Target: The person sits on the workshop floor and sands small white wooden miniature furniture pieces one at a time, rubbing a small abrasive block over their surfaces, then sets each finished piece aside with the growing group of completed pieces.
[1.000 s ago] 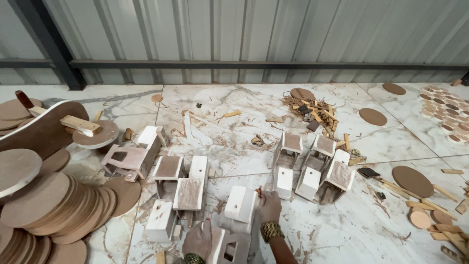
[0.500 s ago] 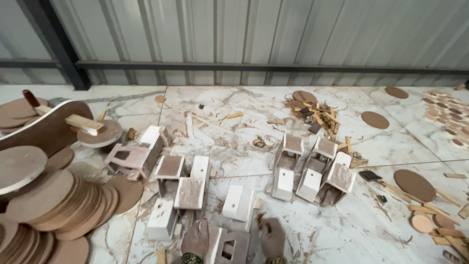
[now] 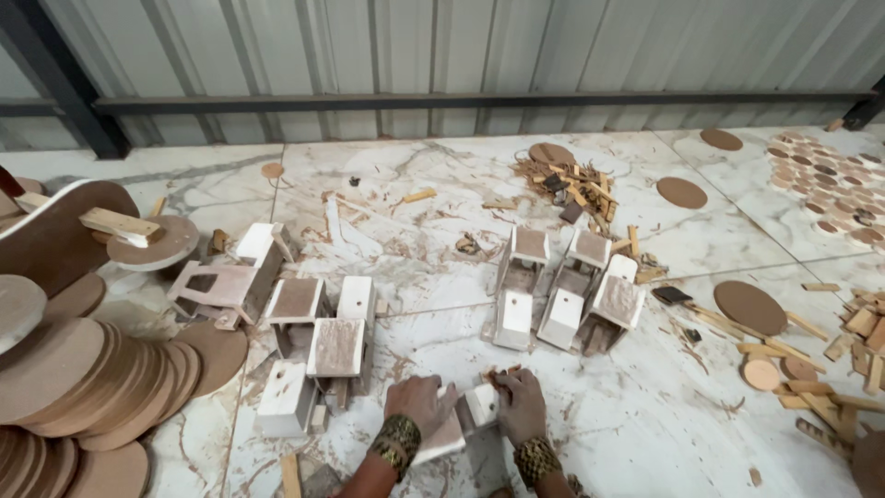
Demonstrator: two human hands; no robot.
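Down at the near edge of the marble floor [image 3: 645, 433], the left hand [image 3: 419, 403] and the right hand [image 3: 519, 404] are both closed on one small white-painted wooden piece [image 3: 466, 417], fingers wrapped over its two ends. Just left of them sits a cluster of similar white blocks [image 3: 318, 346], with three more [image 3: 567, 290] beyond; stacked brown wooden discs [image 3: 83, 378] lie far left, and scrap sticks [image 3: 834, 369] far right

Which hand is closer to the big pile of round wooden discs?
Left. The left hand lies toward the pile of discs at the left edge; the right hand is beyond it, farther right.
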